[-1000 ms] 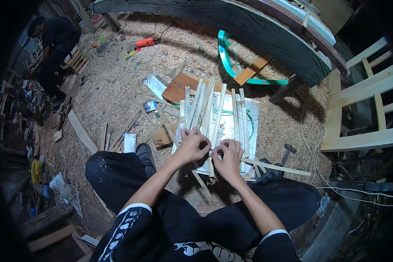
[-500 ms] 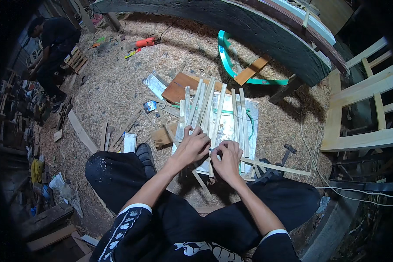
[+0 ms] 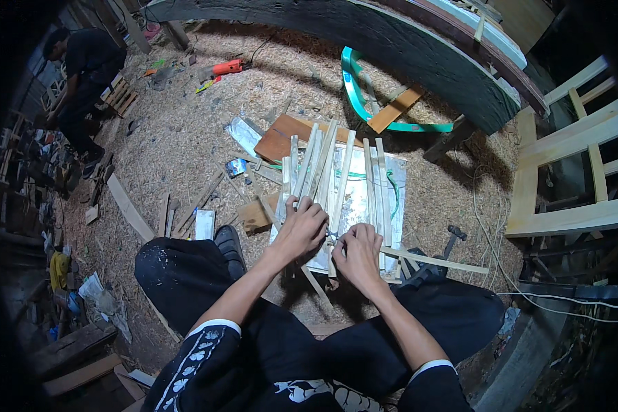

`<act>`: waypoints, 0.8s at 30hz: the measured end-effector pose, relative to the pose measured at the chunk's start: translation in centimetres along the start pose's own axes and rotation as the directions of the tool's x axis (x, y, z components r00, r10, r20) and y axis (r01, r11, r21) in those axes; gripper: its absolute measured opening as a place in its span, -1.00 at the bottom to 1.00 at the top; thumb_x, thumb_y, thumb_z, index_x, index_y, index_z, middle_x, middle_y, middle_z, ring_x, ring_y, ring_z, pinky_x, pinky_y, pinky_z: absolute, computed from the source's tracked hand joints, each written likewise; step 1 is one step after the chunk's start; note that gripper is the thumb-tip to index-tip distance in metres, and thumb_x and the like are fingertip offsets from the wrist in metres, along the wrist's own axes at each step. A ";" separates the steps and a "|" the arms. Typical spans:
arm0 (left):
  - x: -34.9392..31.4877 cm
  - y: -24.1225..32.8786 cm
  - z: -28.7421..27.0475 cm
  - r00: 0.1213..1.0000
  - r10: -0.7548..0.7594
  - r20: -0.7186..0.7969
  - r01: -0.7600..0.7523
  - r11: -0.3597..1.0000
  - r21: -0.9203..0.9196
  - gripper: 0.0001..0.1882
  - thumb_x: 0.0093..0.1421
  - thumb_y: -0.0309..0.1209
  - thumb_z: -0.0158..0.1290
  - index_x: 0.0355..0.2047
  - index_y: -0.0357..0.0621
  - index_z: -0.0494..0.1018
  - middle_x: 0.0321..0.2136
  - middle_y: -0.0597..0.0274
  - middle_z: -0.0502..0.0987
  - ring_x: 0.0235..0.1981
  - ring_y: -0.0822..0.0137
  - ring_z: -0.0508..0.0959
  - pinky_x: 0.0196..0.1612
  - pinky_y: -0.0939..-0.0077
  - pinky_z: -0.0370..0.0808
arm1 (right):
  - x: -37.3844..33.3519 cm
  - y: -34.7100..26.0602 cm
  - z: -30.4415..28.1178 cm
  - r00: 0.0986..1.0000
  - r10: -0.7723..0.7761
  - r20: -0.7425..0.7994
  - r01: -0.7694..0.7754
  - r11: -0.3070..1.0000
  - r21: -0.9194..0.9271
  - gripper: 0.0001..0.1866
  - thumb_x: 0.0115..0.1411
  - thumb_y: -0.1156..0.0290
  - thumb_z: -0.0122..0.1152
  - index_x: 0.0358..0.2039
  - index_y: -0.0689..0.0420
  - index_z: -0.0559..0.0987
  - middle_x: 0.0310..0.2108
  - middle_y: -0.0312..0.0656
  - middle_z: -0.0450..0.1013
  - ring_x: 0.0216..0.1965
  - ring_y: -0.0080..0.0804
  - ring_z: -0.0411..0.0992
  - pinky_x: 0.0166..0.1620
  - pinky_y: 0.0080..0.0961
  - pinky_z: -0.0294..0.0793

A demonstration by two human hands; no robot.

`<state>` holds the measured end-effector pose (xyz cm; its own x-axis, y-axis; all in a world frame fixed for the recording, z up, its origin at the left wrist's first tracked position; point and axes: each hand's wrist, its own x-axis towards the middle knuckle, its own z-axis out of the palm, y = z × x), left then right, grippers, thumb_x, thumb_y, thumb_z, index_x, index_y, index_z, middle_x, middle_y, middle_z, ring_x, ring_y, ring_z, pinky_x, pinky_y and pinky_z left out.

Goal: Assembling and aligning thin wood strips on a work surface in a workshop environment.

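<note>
Several thin pale wooden strips (image 3: pixel 345 177) lie side by side, pointing away from me, on a whitish board (image 3: pixel 395 180) between my legs. My left hand (image 3: pixel 301 228) is closed with bent fingers over the near part of the left-hand strips. Close to its right, my right hand (image 3: pixel 358 253) has its thumb and fingers pinched together. A small pale-bluish thing (image 3: pixel 332 235) shows in the gap between the fingertips, too small to name. Green string (image 3: pixel 391 184) lies across the board among the strips. What lies under the fingers is hidden.
A hammer (image 3: pixel 454 237) and a long thin strip (image 3: pixel 436 259) lie by my right knee. Left of the board are a small can (image 3: pixel 236 167) and wood offcuts. A red power tool (image 3: pixel 228 67) rests on shavings farther off. Another person (image 3: pixel 86 75) bends at far left.
Both hands stay almost in place. The right hand's fingers have shifted slightly, and a little more of the small thing between the hands shows. The strips have not visibly moved.
</note>
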<state>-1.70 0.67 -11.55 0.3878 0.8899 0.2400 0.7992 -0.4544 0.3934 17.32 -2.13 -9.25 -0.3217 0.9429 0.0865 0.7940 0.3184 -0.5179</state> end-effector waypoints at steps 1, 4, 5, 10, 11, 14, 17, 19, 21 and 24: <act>0.1 -0.3 -0.2 1.000 -0.003 0.019 0.004 0.999 -0.048 -0.83 0.16 -0.38 0.15 -0.25 -0.13 0.53 -0.25 0.16 0.48 0.01 0.12 0.39 0.20 -0.05 0.08 | 0.0 0.2 0.1 1.000 -0.014 -0.010 0.014 1.000 -0.005 -0.87 0.04 0.43 0.28 -0.44 0.22 0.64 -0.24 -0.05 0.40 -0.05 -0.08 0.31 0.02 -0.11 0.19; 0.0 -0.2 -0.6 0.999 -0.002 0.044 0.008 0.991 -0.133 -0.81 0.17 -0.37 0.16 -0.20 -0.11 0.54 -0.24 0.17 0.49 0.02 0.09 0.39 0.22 -0.04 0.08 | 0.0 0.4 -0.2 0.999 -0.036 -0.016 0.035 0.998 -0.061 -0.84 0.10 0.37 0.26 -0.39 0.20 0.64 -0.26 -0.07 0.42 -0.07 -0.11 0.33 0.01 -0.11 0.19; 0.0 -0.1 -0.8 0.999 0.011 0.048 -0.005 0.990 -0.138 -0.81 0.17 -0.36 0.17 -0.21 -0.09 0.55 -0.24 0.18 0.48 0.01 0.09 0.39 0.21 -0.04 0.09 | 0.1 0.2 -0.5 0.999 -0.043 -0.012 0.042 0.993 -0.109 -0.81 0.14 0.33 0.26 -0.36 0.19 0.64 -0.28 -0.07 0.42 -0.08 -0.13 0.34 0.01 -0.12 0.19; -0.1 -0.5 -1.3 0.992 0.049 0.116 -0.037 0.993 -0.109 -0.82 0.16 -0.33 0.21 -0.24 -0.06 0.57 -0.23 0.20 0.48 0.01 0.09 0.39 0.22 -0.07 0.13 | 0.1 0.0 -0.6 0.996 -0.073 0.047 0.079 0.987 -0.137 -0.73 0.20 0.20 0.26 -0.32 0.17 0.63 -0.28 -0.06 0.43 -0.09 -0.13 0.35 0.02 -0.10 0.18; -0.2 -0.6 -1.1 0.993 0.046 0.104 -0.034 0.993 -0.113 -0.82 0.16 -0.32 0.21 -0.25 -0.07 0.57 -0.22 0.19 0.47 0.01 0.09 0.39 0.22 -0.08 0.13 | 0.1 -0.1 -0.4 0.994 -0.095 0.055 0.103 0.983 -0.154 -0.72 0.21 0.18 0.27 -0.32 0.17 0.63 -0.29 -0.06 0.44 -0.10 -0.13 0.36 0.02 -0.10 0.18; -0.1 -0.5 -1.0 0.996 0.041 0.085 -0.032 0.994 -0.106 -0.82 0.16 -0.30 0.21 -0.27 -0.08 0.57 -0.21 0.16 0.45 0.01 0.08 0.40 0.22 -0.09 0.13 | 0.0 0.0 -0.2 0.992 -0.124 0.022 0.125 0.985 -0.122 -0.71 0.18 0.15 0.31 -0.39 0.14 0.59 -0.36 -0.11 0.45 -0.16 -0.14 0.37 0.01 -0.11 0.16; -0.1 -0.5 -1.1 0.996 0.034 0.086 -0.026 0.995 -0.096 -0.81 0.16 -0.29 0.21 -0.27 -0.09 0.56 -0.21 0.14 0.44 0.01 0.07 0.39 0.21 -0.09 0.14 | 0.2 -0.4 -0.6 0.991 -0.127 0.029 0.130 0.978 -0.162 -0.70 0.20 0.13 0.31 -0.39 0.14 0.59 -0.40 -0.12 0.47 -0.20 -0.15 0.38 0.01 -0.11 0.16; -0.2 -0.5 -1.1 0.995 0.031 0.094 -0.022 0.995 -0.100 -0.80 0.16 -0.28 0.21 -0.27 -0.10 0.55 -0.21 0.13 0.43 0.01 0.06 0.39 0.21 -0.09 0.14 | 0.2 -0.6 -0.6 0.989 -0.143 0.028 0.146 0.972 -0.182 -0.70 0.21 0.13 0.30 -0.38 0.14 0.59 -0.40 -0.12 0.47 -0.21 -0.15 0.39 0.00 -0.11 0.17; -0.2 -0.6 -1.0 0.995 0.033 0.089 -0.022 0.992 -0.124 -0.80 0.17 -0.29 0.19 -0.27 -0.11 0.53 -0.21 0.12 0.43 0.01 0.05 0.39 0.20 -0.09 0.16 | 0.2 -0.7 -0.4 0.987 -0.158 0.026 0.160 0.966 -0.203 -0.70 0.22 0.13 0.30 -0.37 0.14 0.59 -0.40 -0.12 0.47 -0.22 -0.16 0.39 -0.01 -0.12 0.17; -0.1 -0.5 -0.7 0.996 0.023 0.081 -0.013 0.992 -0.125 -0.81 0.17 -0.31 0.18 -0.28 -0.13 0.52 -0.19 0.10 0.42 0.02 0.04 0.38 0.20 -0.08 0.17 | 0.2 -0.6 0.1 0.982 -0.187 -0.020 0.179 0.962 -0.205 -0.74 0.23 0.18 0.27 -0.35 0.13 0.58 -0.40 -0.14 0.47 -0.22 -0.18 0.39 -0.03 -0.14 0.18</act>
<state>-2.45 0.77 -11.11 0.4424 0.8794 0.1760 0.7305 -0.4672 0.4982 16.77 -2.15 -8.99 -0.4541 0.8685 0.1987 0.8122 0.4952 -0.3084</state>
